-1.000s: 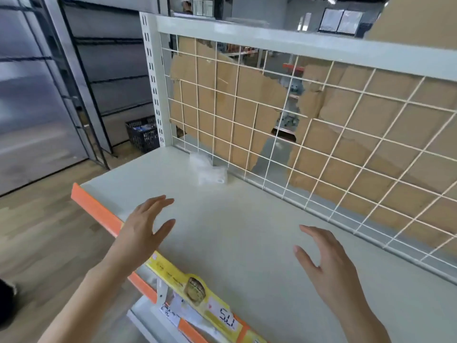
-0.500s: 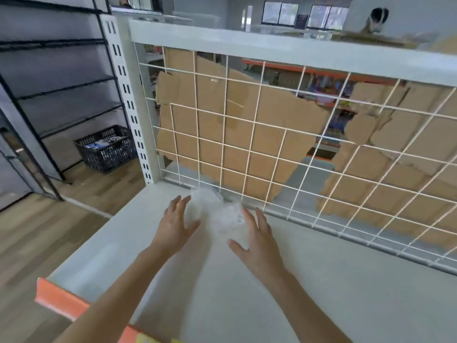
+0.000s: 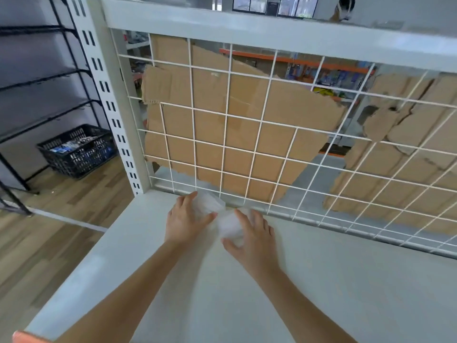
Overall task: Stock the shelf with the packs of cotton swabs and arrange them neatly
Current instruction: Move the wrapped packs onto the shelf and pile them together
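Two clear packs of cotton swabs lie at the back of the white shelf (image 3: 321, 280), against the wire grid. My left hand (image 3: 184, 220) is curled around the left pack (image 3: 209, 203). My right hand (image 3: 252, 237) grips the right pack (image 3: 230, 225), thumb under its near edge. Both packs are blurred and partly hidden by my fingers. They touch each other between my hands.
A white wire grid (image 3: 259, 149) with torn cardboard (image 3: 222, 115) behind it backs the shelf. A slotted upright post (image 3: 108, 95) stands at the left corner. On the wooden floor to the left sits a black crate (image 3: 79, 151) with goods, by black racks.
My head and both hands moved forward from the shelf's front edge to the packs at the back. The hands, open before, have closed onto the two packs.
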Demonstrator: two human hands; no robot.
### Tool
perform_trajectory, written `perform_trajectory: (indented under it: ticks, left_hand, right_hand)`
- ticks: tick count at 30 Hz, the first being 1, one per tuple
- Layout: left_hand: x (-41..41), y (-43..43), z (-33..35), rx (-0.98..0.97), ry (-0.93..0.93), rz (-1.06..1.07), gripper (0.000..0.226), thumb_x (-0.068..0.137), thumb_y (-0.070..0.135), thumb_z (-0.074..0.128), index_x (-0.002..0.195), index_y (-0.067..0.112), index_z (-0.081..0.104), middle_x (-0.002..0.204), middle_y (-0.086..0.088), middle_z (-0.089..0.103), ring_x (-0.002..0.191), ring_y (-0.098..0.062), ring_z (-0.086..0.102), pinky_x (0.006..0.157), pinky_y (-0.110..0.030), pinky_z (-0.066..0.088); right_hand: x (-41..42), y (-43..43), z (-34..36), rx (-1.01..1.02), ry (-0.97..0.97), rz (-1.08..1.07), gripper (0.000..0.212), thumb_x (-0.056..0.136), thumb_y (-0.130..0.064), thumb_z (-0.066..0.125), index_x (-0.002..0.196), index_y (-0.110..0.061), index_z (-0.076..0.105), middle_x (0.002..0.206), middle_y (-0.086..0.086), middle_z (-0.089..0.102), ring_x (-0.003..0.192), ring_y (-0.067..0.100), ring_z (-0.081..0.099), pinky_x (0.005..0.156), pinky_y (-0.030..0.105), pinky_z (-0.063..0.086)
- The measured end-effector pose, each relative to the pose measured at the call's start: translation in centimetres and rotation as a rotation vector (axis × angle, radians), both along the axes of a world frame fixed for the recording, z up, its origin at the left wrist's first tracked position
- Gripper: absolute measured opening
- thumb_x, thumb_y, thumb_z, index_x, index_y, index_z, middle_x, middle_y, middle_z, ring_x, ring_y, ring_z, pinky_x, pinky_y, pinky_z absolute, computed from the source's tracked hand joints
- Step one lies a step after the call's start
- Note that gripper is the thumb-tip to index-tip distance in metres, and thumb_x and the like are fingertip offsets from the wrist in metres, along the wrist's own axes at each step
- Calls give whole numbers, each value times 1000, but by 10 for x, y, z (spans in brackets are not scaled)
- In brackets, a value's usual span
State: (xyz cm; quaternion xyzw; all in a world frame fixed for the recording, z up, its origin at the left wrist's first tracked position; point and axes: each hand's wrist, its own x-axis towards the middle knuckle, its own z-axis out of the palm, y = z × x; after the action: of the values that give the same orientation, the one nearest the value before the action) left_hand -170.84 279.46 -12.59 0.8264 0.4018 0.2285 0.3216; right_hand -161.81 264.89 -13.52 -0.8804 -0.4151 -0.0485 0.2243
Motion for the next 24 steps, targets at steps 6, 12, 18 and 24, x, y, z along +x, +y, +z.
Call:
perform_trajectory:
  ticks: [6, 12, 18, 24]
  left_hand:
    - [-1, 6, -6, -25, -33, -6, 103, 64, 43, 81, 146, 14, 25, 132, -8, 43, 124, -27, 42, 105, -38, 33]
    - [-3, -2, 0, -1, 52, -31, 91, 66, 43, 75, 140, 14, 31, 131, -7, 39, 121, -27, 41, 100, -37, 35]
    - [-25, -15, 12, 45, 74, -53, 84, 70, 32, 78, 140, 13, 35, 133, -12, 38, 122, -30, 38, 99, -38, 34]
    - [-60, -83, 26, 155, -10, -133, 89, 70, 30, 81, 141, 7, 35, 133, -12, 39, 124, -29, 38, 97, -41, 38]
  right_hand:
    - [1, 2, -1, 24, 62, -44, 66, 59, -66, 48, 110, -26, 57, 114, -1, 57, 98, 23, 59, 77, 34, 46]
    - [-2, -4, 12, 39, 234, -36, 70, 63, -52, 57, 127, -24, 46, 128, -2, 43, 116, 23, 43, 97, 30, 33]
    - [-4, -62, 28, -1, 265, -31, 72, 74, -41, 67, 137, -31, 35, 135, -4, 35, 122, 18, 36, 102, 27, 32]
    - [-16, -165, 44, 118, 236, -65, 82, 63, -55, 59, 139, -31, 36, 141, -3, 33, 128, 15, 36, 100, 26, 36]
